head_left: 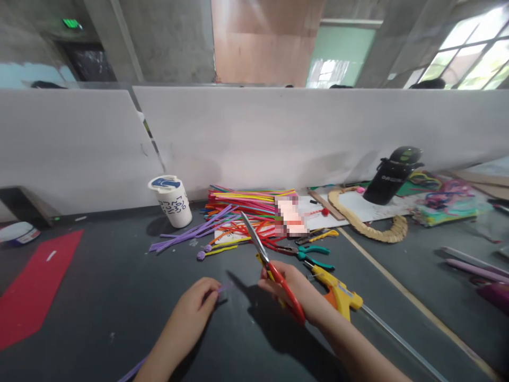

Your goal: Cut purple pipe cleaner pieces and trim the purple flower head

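- Scissors [264, 257] were held in the right hand [298, 281], its grip closed round the red handles, the blades pointed forward toward the coloured pile.
- A purple stem [224, 288] was pinched in the narrow grip of the left hand [199, 305], with only a short, blurred end left visible.
- The hands were kept apart over the dark tabletop [131, 307].
- Coloured stems [254, 200] were heaped beyond the hands, between a cup [175, 204] and a bottle [389, 180].
- Pliers [304, 255] were laid just beyond the right hand.
- A glue gun [338, 289] was partly hidden by the right forearm.
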`<move>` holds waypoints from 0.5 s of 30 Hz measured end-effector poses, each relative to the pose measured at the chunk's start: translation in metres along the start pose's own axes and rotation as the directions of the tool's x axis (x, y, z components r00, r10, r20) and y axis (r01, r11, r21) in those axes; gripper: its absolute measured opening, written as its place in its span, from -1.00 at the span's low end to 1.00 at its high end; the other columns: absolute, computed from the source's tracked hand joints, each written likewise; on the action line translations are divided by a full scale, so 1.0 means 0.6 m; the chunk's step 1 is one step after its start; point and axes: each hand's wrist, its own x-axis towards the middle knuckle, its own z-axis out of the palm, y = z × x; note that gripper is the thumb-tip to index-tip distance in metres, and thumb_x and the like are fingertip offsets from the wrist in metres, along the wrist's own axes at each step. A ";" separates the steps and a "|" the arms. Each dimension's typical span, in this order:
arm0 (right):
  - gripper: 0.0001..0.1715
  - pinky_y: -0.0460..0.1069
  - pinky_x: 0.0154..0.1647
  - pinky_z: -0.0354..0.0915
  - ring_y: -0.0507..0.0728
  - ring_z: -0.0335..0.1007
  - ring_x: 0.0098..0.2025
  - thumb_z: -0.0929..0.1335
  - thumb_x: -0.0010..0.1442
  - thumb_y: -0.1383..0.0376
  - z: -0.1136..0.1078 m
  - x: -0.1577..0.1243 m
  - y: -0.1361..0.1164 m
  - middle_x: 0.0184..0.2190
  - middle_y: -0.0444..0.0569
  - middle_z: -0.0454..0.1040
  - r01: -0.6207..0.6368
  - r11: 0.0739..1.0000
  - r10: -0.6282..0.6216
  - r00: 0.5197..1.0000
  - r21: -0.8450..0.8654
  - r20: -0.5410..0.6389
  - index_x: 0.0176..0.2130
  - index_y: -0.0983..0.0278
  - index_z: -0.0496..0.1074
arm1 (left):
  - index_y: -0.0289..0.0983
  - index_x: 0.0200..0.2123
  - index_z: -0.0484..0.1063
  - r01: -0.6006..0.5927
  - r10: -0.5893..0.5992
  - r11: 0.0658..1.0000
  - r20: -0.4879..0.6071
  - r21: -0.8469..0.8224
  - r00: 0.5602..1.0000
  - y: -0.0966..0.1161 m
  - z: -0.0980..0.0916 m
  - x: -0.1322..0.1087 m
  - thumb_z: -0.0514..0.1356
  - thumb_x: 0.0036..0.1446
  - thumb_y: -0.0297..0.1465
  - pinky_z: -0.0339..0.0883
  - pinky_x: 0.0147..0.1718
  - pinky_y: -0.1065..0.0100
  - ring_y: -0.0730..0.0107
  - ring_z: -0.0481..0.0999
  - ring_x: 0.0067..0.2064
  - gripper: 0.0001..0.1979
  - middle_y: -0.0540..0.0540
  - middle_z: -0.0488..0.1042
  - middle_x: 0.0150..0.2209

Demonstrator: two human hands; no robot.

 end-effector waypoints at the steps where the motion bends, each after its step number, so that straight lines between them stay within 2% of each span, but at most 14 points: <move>1: -0.80 -0.15 -0.60 0.07 -0.03 0.12 -0.59 0.33 -0.05 0.22 -0.003 0.002 0.004 -0.62 -0.23 0.21 0.009 1.000 -0.009 1.000 -0.017 -0.026 -0.46 0.28 0.22 | -0.23 -0.39 0.40 -0.069 0.069 0.998 0.037 -0.010 0.997 0.007 0.008 -0.006 -0.03 0.08 -0.36 0.15 -0.08 0.26 0.25 0.36 -0.06 -0.78 -0.15 0.42 -0.07; 2: -0.81 -0.15 -0.59 0.07 -0.03 0.12 -0.58 0.33 -0.06 0.24 -0.006 0.004 0.008 -0.61 -0.23 0.22 0.020 0.999 -0.022 0.999 -0.036 -0.047 -0.47 0.28 0.22 | -0.22 -0.40 0.42 -0.119 0.122 0.992 0.129 -0.030 0.984 0.016 0.015 -0.013 -0.01 0.06 -0.39 0.05 0.01 0.23 0.24 0.25 0.06 -0.79 -0.13 0.31 0.06; 3: -0.82 -0.15 -0.58 0.07 -0.03 0.13 -0.57 0.33 -0.07 0.26 -0.009 0.004 0.010 -0.61 -0.22 0.23 0.027 0.998 -0.030 0.998 -0.052 -0.055 -0.48 0.29 0.23 | -0.21 -0.40 0.45 -0.152 0.166 0.986 0.307 -0.067 0.937 0.024 0.021 -0.019 0.04 0.03 -0.41 0.06 0.01 0.23 0.23 0.25 0.06 -0.82 -0.10 0.33 0.05; 4: -0.84 -0.15 -0.58 0.08 -0.03 0.14 -0.57 0.33 -0.07 0.27 -0.012 0.004 0.011 -0.60 -0.21 0.24 0.032 0.998 -0.035 0.998 -0.061 -0.057 -0.48 0.29 0.24 | -0.19 -0.36 0.47 -0.160 0.202 0.979 0.535 -0.125 0.820 0.031 0.025 -0.025 0.09 -0.01 -0.42 0.14 -0.04 0.27 0.25 0.34 -0.01 -0.83 -0.09 0.42 -0.03; 5: -0.85 -0.15 -0.57 0.08 -0.03 0.14 -0.56 0.33 -0.07 0.27 -0.014 0.002 0.010 -0.60 -0.21 0.24 0.033 0.998 -0.036 0.998 -0.061 -0.053 -0.48 0.29 0.24 | -0.19 -0.35 0.48 -0.105 0.205 0.977 0.689 -0.185 0.695 0.036 0.027 -0.028 0.10 0.00 -0.42 0.25 -0.15 0.30 0.27 0.44 -0.14 -0.83 -0.09 0.52 -0.18; 6: -0.85 -0.15 -0.57 0.09 -0.02 0.15 -0.56 0.33 -0.07 0.28 -0.016 0.001 0.008 -0.60 -0.21 0.25 0.033 0.998 -0.036 0.998 -0.055 -0.054 -0.48 0.29 0.25 | -0.20 -0.34 0.48 -0.052 0.205 0.972 0.724 -0.228 0.658 0.039 0.029 -0.029 0.06 0.04 -0.41 0.29 -0.20 0.31 0.28 0.48 -0.19 -0.81 -0.10 0.54 -0.24; 7: -0.86 -0.14 -0.57 0.09 -0.02 0.15 -0.56 0.32 -0.06 0.27 -0.017 -0.001 0.005 -0.60 -0.21 0.25 0.033 0.998 -0.036 0.998 -0.044 -0.058 -0.47 0.28 0.25 | -0.21 -0.32 0.47 -0.038 0.206 0.965 0.660 -0.260 0.722 0.040 0.030 -0.027 0.03 0.08 -0.39 0.28 -0.18 0.29 0.28 0.47 -0.16 -0.78 -0.12 0.53 -0.21; 9: -0.86 -0.13 -0.56 0.10 -0.02 0.17 -0.56 0.31 -0.04 0.27 -0.017 -0.005 -0.002 -0.61 -0.21 0.25 0.029 0.999 -0.031 0.997 -0.022 -0.070 -0.46 0.28 0.24 | -0.24 -0.34 0.45 -0.119 0.196 0.965 0.341 -0.233 0.920 0.039 0.031 -0.022 -0.03 0.13 -0.35 0.10 0.00 0.20 0.24 0.28 0.06 -0.75 -0.18 0.36 0.03; 10: -0.86 -0.13 -0.55 0.11 -0.01 0.18 -0.56 0.31 -0.04 0.27 -0.015 -0.006 -0.005 -0.60 -0.20 0.27 0.024 1.000 -0.025 0.997 -0.011 -0.079 -0.46 0.28 0.24 | -0.24 -0.37 0.44 -0.175 0.208 0.970 0.207 -0.167 0.956 0.038 0.032 -0.020 -0.01 0.12 -0.33 -0.03 0.07 0.14 0.21 0.12 0.16 -0.75 -0.17 0.21 0.14; 11: -0.86 -0.12 -0.54 0.12 -0.01 0.19 -0.56 0.31 -0.03 0.27 -0.013 -0.007 -0.007 -0.60 -0.19 0.28 0.021 1.000 -0.021 0.996 0.007 -0.086 -0.45 0.27 0.23 | -0.24 -0.43 0.45 -0.217 0.235 0.969 0.184 -0.115 0.954 0.038 0.032 -0.020 0.03 0.09 -0.31 -0.10 0.09 0.10 0.16 0.07 0.18 -0.77 -0.17 0.17 0.16; 12: -0.86 -0.12 -0.53 0.14 0.00 0.21 -0.55 0.31 -0.03 0.26 -0.011 -0.007 -0.007 -0.59 -0.19 0.30 0.018 0.999 -0.015 0.996 0.034 -0.084 -0.44 0.27 0.23 | -0.23 -0.46 0.46 -0.235 0.257 0.965 0.263 -0.112 0.930 0.038 0.032 -0.021 0.07 0.05 -0.28 -0.06 0.07 0.09 0.13 0.15 0.14 -0.78 -0.17 0.27 0.11; 13: -0.84 -0.11 -0.51 0.15 0.01 0.23 -0.53 0.31 -0.03 0.26 -0.009 -0.007 -0.007 -0.58 -0.18 0.31 0.014 0.998 -0.010 0.997 0.066 -0.073 -0.43 0.27 0.23 | -0.21 -0.49 0.46 -0.229 0.274 0.961 0.406 -0.158 0.872 0.040 0.031 -0.023 0.10 0.02 -0.26 0.09 0.00 0.13 0.14 0.32 0.03 -0.80 -0.16 0.43 -0.04; 14: -0.83 -0.10 -0.50 0.17 0.02 0.25 -0.53 0.31 -0.02 0.25 -0.007 -0.006 -0.006 -0.58 -0.18 0.31 0.009 0.995 -0.004 0.998 0.098 -0.056 -0.42 0.27 0.22 | -0.20 -0.49 0.47 -0.174 0.274 0.958 0.560 -0.226 0.781 0.041 0.029 -0.026 0.09 0.04 -0.25 0.25 -0.13 0.21 0.20 0.46 -0.15 -0.78 -0.14 0.54 -0.23; 15: -0.83 -0.10 -0.51 0.18 0.02 0.26 -0.53 0.31 -0.02 0.24 -0.006 -0.005 -0.004 -0.60 -0.19 0.31 0.000 0.992 0.005 0.999 0.123 -0.036 -0.41 0.27 0.22 | -0.21 -0.45 0.48 -0.085 0.261 0.954 0.663 -0.286 0.702 0.042 0.026 -0.027 0.06 0.07 -0.25 0.32 -0.25 0.26 0.23 0.51 -0.26 -0.75 -0.13 0.57 -0.35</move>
